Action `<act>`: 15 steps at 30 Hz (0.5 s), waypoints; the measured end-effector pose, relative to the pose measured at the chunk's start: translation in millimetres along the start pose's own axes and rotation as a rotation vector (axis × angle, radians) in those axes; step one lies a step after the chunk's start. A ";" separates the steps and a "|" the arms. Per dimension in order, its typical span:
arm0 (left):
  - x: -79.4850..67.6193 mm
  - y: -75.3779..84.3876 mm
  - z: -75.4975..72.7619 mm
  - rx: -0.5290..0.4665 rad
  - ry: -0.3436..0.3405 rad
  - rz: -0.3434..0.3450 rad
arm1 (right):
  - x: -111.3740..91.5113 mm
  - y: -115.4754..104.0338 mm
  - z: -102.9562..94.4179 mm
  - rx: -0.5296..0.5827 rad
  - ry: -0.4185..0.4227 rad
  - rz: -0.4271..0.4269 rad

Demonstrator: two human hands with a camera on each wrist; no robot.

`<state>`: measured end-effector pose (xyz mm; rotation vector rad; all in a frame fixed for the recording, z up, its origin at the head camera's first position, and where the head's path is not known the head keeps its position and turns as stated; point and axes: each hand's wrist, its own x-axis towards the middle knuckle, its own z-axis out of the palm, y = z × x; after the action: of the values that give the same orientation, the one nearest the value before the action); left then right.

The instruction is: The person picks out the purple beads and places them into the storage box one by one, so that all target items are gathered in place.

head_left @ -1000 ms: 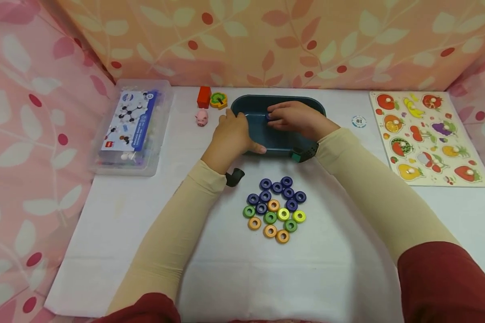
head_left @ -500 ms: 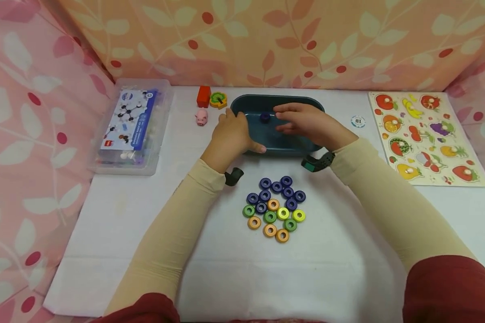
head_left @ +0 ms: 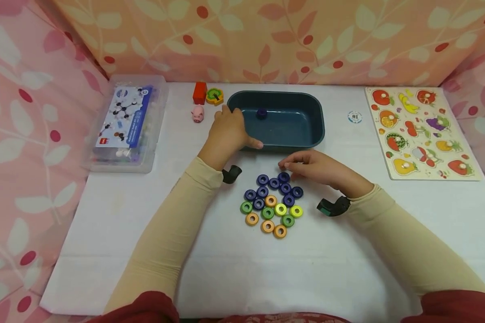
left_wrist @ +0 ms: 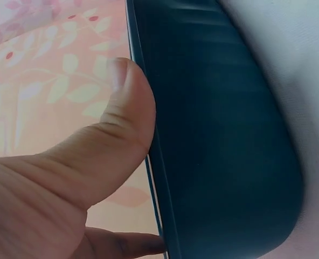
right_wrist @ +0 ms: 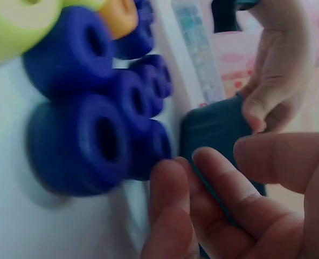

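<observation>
My left hand [head_left: 227, 134] grips the left end of a dark teal plastic tub [head_left: 317, 121], its thumb over the front rim. In the left wrist view the thumb lies along the edge of the tub wall [left_wrist: 219, 135]. One purple ring [head_left: 261, 113] lies inside the tub. My right hand [head_left: 321, 169] holds nothing and hovers at the back of a cluster of rings, fingers loosely bent. Nearest its fingertips is a purple ring [head_left: 284, 177]; the right wrist view shows a fingertip close to a purple ring [right_wrist: 151, 148], contact unclear. Yellow [head_left: 280, 209], green [head_left: 267, 213] and orange rings [head_left: 267, 226] lie nearer me.
Left of the tub are a pink pig [head_left: 197, 113], a red block [head_left: 200, 93] and a tree piece [head_left: 215, 96]. A clear plastic case [head_left: 125, 123] lies far left. A round chip [head_left: 354, 117] and a fruit puzzle board [head_left: 422, 134] are on the right.
My right hand has let go of a purple ring in the tub and moved out, toward me, to the ring cluster. My left hand stays on the tub.
</observation>
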<state>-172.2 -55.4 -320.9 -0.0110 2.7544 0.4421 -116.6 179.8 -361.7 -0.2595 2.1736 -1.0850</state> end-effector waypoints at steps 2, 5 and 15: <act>0.4 -0.7 0.3 0.000 -0.004 -0.004 | 3.8 4.6 4.4 -0.002 -0.006 -0.014; 0.2 -1.5 0.8 -0.004 0.003 -0.001 | 8.1 8.8 9.8 -0.031 -0.004 -0.034; -0.1 -2.0 -0.2 -0.013 -0.001 -0.001 | -1.0 -17.6 -3.1 -0.106 0.006 -0.005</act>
<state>-172.1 -57.3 -321.2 -0.0153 2.7501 0.4589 -119.9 171.0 -346.4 -0.3095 2.2407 -0.9753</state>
